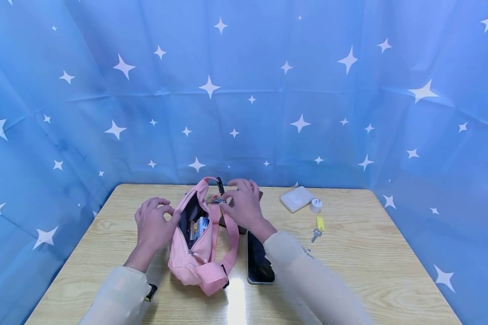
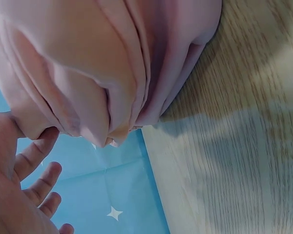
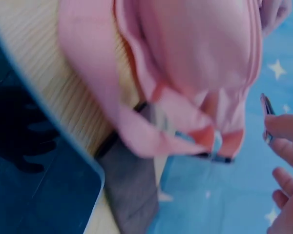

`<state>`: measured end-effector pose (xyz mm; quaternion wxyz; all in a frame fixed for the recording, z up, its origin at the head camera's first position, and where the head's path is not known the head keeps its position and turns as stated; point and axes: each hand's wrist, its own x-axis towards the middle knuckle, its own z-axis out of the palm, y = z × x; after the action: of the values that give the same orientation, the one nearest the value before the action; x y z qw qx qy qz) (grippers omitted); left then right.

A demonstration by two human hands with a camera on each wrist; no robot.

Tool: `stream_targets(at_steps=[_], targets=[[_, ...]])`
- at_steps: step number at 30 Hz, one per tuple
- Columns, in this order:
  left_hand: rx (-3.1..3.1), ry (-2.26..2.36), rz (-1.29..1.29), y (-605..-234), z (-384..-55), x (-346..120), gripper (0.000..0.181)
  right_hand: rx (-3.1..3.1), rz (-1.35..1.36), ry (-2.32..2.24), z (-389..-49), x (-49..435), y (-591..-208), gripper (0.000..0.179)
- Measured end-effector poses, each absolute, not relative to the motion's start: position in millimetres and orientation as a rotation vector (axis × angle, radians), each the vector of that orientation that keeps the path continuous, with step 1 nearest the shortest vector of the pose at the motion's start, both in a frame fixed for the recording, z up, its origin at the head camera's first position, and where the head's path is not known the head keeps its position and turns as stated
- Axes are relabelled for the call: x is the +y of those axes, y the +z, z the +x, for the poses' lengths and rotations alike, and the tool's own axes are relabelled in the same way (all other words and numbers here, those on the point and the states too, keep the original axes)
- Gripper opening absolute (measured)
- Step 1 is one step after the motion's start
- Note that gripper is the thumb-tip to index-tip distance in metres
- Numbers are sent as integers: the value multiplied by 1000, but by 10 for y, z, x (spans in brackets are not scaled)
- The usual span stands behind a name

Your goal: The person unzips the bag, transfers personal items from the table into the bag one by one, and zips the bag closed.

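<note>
A pink waist bag (image 1: 203,253) lies on the table with its zip open, showing a dark lining. Inside it sits a blue-and-white packet (image 1: 201,225) beside other small items. My left hand (image 1: 154,223) pinches the bag's left edge between thumb and index finger; the other fingers spread away from the fabric in the left wrist view. Over the far right side of the bag, my right hand (image 1: 244,205) pinches a small, slim, shiny metal object (image 3: 267,109) between thumb and fingertips. The pink strap (image 1: 231,239) loops down on the bag's right side.
A black-screened phone (image 1: 260,262) lies right of the bag, near a dark wallet (image 3: 132,185) partly under my right hand. Further right are a white power bank (image 1: 297,199), a white plug (image 1: 316,206) and a key (image 1: 316,234) with a yellow tag (image 1: 320,223). A starred blue curtain (image 1: 244,113) hangs behind.
</note>
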<state>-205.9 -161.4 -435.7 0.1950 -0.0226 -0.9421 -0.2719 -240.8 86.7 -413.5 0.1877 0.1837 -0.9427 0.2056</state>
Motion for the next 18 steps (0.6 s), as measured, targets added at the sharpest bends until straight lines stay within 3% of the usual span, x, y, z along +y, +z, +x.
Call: stream_targets(at_steps=[7,18], targets=[[-2653,-760,-49,-4355,-2052,-1597,27,-2708,540,489,-2335,540,-4093,16],[-2625,-772,-78,-4335,-2059,-1579,24,-2717,549,204,-2239,240,-4242,11]])
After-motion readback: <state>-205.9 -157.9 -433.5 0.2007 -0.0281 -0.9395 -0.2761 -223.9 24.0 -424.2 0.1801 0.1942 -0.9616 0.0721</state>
